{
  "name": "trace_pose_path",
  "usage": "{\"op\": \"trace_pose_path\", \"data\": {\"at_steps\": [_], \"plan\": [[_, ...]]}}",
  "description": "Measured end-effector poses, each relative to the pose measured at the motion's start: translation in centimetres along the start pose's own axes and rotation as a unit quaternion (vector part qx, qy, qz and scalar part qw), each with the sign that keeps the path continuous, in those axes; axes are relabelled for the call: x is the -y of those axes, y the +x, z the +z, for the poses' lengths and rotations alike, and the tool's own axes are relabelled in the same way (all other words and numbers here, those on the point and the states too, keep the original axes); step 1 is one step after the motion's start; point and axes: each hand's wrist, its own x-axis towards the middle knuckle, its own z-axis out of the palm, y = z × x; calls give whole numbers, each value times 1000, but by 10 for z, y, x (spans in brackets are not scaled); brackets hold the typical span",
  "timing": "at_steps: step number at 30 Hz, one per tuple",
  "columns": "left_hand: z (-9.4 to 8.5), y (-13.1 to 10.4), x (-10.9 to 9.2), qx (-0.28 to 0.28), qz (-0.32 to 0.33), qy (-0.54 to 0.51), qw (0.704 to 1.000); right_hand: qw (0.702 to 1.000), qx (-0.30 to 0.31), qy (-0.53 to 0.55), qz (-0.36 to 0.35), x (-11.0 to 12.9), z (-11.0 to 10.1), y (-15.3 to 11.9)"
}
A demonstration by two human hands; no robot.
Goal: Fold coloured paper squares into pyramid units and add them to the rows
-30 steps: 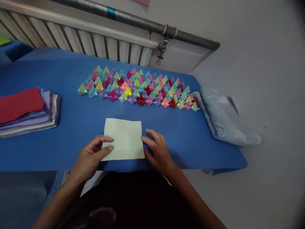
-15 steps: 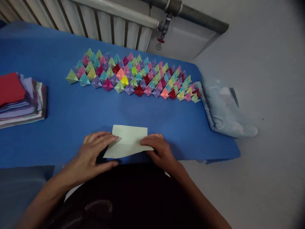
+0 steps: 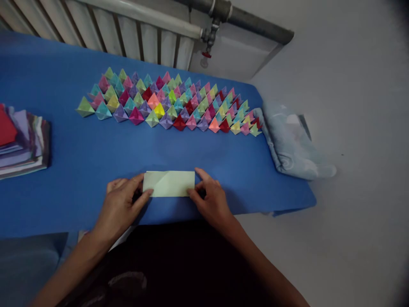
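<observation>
A pale green paper [image 3: 169,184], folded into a wide rectangle, lies near the front edge of the blue table. My left hand [image 3: 123,202] holds its left end, with the thumb on the lower left corner and the fingers at the left edge. At the other end, my right hand [image 3: 211,196] has its thumb on the lower right corner and its index finger at the upper right corner. Behind the paper stand several rows of small folded paper boats [image 3: 166,119] in many colours.
A stack of coloured paper [image 3: 24,143] sits at the far left of the blue table [image 3: 79,183]. A folded grey-blue cloth [image 3: 292,145] lies at the right end by the wall. Along the back run a radiator [image 3: 105,30] and a pipe with a red valve [image 3: 206,54].
The lower part of the green paper has been folded up, turning the open sheet into a narrow rectangle. Both hands have moved to its ends. The whole view has shifted slightly.
</observation>
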Motion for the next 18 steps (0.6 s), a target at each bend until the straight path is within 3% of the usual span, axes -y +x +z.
{"op": "trace_pose_path", "data": {"at_steps": [5,7,11,15,18], "plan": [[2,1,-6,-43,27,96,994,998,32,-56,-4,5,-3,5],[4,0,-10,-58,94,120,987,997,31,-66,-8,6,-3,5],[10,-3,-23,12,246,74,966,997,36,-63,10,10,-4,8],[13,-1,-35,23,255,53,965,996,73,-13,45,17,-9,11],[15,3,-40,15,265,48,963,985,107,97,91,23,-15,13]]}}
